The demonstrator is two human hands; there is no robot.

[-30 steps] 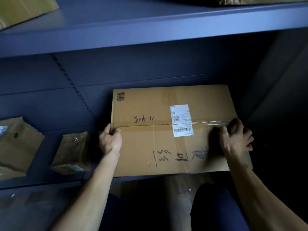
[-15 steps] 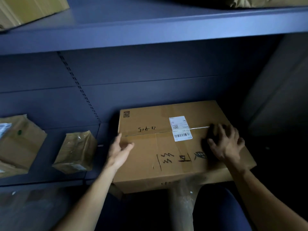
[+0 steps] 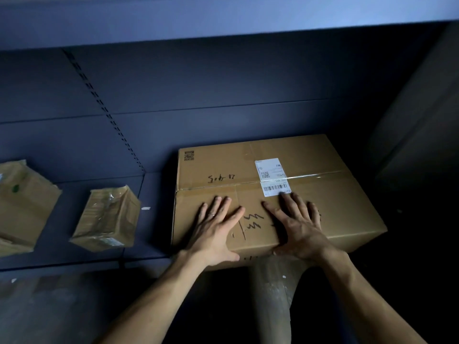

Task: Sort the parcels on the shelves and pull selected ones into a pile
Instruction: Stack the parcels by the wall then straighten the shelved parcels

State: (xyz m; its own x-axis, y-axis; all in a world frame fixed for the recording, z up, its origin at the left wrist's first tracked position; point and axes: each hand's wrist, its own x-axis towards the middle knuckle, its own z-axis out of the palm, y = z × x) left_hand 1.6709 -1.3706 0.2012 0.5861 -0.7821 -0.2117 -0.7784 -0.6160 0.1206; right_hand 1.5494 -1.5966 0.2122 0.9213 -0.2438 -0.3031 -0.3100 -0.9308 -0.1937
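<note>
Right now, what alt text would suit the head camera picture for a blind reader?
A person's left hand and right hand rest flat, fingers spread, on top of a large cardboard box with a white label, at the front of a dark blue shelf. A small parcel and a bigger parcel lie to its left.

A parcel storeroom. Dark blue metal shelving [image 3: 159, 256] with slotted uprights holds taped cardboard parcels [image 3: 106, 219]. One large box [image 3: 310, 165] bears a barcoded shipping label [image 3: 272, 176].
</note>
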